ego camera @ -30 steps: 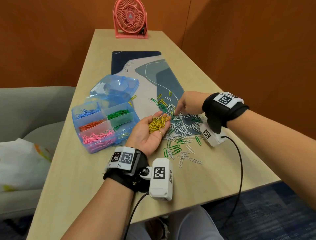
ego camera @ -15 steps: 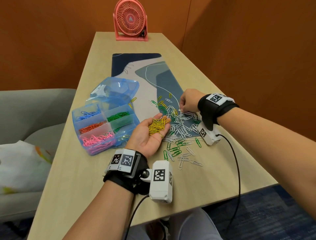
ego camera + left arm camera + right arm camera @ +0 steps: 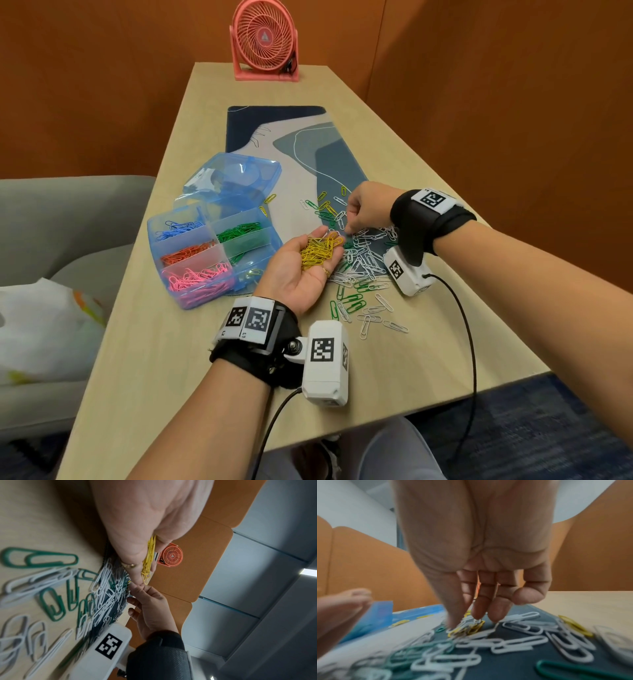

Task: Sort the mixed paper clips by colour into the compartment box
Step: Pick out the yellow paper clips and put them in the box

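Observation:
My left hand point(image 3: 291, 274) lies palm up beside the box and carries a heap of yellow clips point(image 3: 317, 251) on relaxed fingers; the heap also shows as yellow clips point(image 3: 149, 555) in the left wrist view. Just beyond its fingertips, my right hand point(image 3: 347, 230) points down into the mixed pile point(image 3: 363, 260) of white, green and yellow clips. There its thumb and forefinger pinch a yellow clip point(image 3: 471, 628). The blue compartment box point(image 3: 152, 233) stands to the left and holds blue, green, orange and pink clips in separate sections.
The box's clear blue lid point(image 3: 236, 178) lies open behind it on a patterned mat point(image 3: 274, 123). A pink fan point(image 3: 263, 41) stands at the table's far end. Loose clips point(image 3: 373, 315) spread toward the front edge. A grey sofa point(image 3: 68, 212) with a plastic bag point(image 3: 41, 325) is on the left.
My right hand has shifted slightly over the pile and its fingertips are now down on clips close to my left fingertips. The left hand has stayed in place with its yellow heap.

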`<state>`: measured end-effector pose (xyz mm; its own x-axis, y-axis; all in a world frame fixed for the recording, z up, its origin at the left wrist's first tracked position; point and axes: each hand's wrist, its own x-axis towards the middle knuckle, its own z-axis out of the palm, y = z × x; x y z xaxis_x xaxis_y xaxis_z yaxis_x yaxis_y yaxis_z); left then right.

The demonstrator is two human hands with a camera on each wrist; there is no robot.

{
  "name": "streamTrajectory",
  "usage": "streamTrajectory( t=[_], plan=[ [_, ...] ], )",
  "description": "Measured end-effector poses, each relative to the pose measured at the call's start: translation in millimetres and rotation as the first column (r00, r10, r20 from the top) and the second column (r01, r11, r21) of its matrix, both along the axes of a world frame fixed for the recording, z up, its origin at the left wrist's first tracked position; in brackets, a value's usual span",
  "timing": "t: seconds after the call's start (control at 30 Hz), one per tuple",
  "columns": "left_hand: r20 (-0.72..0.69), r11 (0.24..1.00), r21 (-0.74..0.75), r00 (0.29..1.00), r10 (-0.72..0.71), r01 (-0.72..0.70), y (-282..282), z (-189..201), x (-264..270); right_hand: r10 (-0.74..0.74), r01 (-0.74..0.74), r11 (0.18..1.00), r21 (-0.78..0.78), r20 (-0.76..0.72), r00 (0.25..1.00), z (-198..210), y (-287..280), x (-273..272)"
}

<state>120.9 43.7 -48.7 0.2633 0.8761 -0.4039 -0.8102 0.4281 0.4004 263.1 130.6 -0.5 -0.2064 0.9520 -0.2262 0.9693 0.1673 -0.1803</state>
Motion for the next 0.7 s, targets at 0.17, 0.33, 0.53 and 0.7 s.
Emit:
streamTrajectory(
  t=[0.17,0.33,0.53,0.7],
  plan=[
    [0.022,1.000,-0.002,1.000,0.002,-0.002,-0.4,0.5,0.8,-0.089,0.087,0.995,0.049,0.045,0.995,-0.5,9.4,4.5],
    [0.029,1.000,0.001,1.000,0.006,-0.006,-0.3,0.7,0.4,-0.096,0.095,0.995,0.023,0.048,0.994,-1.7,8.7,1.7],
    [0.048,1.000,0.006,0.999,0.001,-0.002,0.0,0.8,1.0,-0.096,0.100,0.994,-0.037,0.098,0.991,2.8,5.7,5.8],
    [0.059,1.000,0.005,0.998,0.001,-0.001,1.3,-0.6,0.6,-0.124,0.128,0.992,-0.012,0.172,0.977,5.7,5.5,4.8]
  ],
)
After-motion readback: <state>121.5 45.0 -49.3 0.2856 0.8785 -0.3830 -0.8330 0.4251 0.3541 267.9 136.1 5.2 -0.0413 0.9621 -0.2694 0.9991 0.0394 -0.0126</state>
